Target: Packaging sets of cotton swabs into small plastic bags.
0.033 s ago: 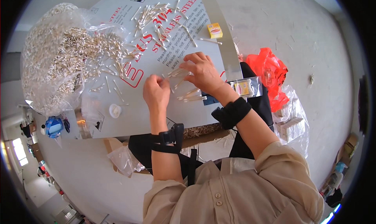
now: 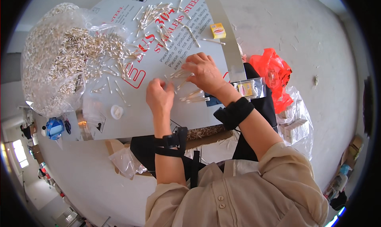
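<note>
My left hand (image 2: 159,98) is closed in a pinch at the near middle of the table, with the tip of a cotton swab (image 2: 166,77) showing at its fingertips. To its right, my right hand (image 2: 205,73) curls its fingers and thumb round a few cotton swabs (image 2: 179,74) whose tips point left. Between and below the hands, a small bunch of cotton swabs (image 2: 193,97) lies on the table. Right of my right wrist, a clear packet (image 2: 249,88) of swabs with a yellow label rests at the table edge.
A large clear bag (image 2: 47,68) spills swabs across the left of the table (image 2: 147,120). More loose swabs (image 2: 152,15) lie at the far side, near a small yellow box (image 2: 218,30). A round white lid-like piece (image 2: 116,112) sits near left. A red plastic bag (image 2: 274,70) hangs right.
My left hand has shifted very slightly down and to the right. The right hand and the swabs beside it look the same.
</note>
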Motion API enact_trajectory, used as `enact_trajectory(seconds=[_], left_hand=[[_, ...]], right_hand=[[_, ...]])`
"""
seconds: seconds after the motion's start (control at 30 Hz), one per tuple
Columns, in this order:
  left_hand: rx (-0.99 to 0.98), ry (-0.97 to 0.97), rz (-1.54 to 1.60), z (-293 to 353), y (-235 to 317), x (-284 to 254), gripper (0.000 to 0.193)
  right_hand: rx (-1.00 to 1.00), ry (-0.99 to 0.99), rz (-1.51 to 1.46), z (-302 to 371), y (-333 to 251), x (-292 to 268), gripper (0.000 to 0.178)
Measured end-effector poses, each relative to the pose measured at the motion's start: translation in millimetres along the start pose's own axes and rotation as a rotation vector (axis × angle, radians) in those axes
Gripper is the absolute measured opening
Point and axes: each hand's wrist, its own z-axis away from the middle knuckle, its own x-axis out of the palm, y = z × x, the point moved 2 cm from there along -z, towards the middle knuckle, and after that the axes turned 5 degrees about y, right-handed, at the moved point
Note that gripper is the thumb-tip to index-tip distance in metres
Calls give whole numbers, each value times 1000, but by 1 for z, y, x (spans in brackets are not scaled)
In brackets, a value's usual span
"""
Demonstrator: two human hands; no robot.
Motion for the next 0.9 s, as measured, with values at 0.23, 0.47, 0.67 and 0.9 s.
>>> enact_trajectory(seconds=[0.23, 0.47, 0.67, 0.9], left_hand=[[4, 106, -155, 20, -11, 3, 15], [298, 132, -9, -31, -3, 9, 10], [545, -64, 102, -10, 24, 21, 12], [523, 35, 61, 40, 19, 20, 42]], right_hand=[[-1, -137, 132, -18, 7, 17, 13], [-44, -72, 47, 0, 10, 12, 6], [-2, -36, -17, 28, 7, -3, 6], [187, 243, -208, 52, -6, -20, 20]])
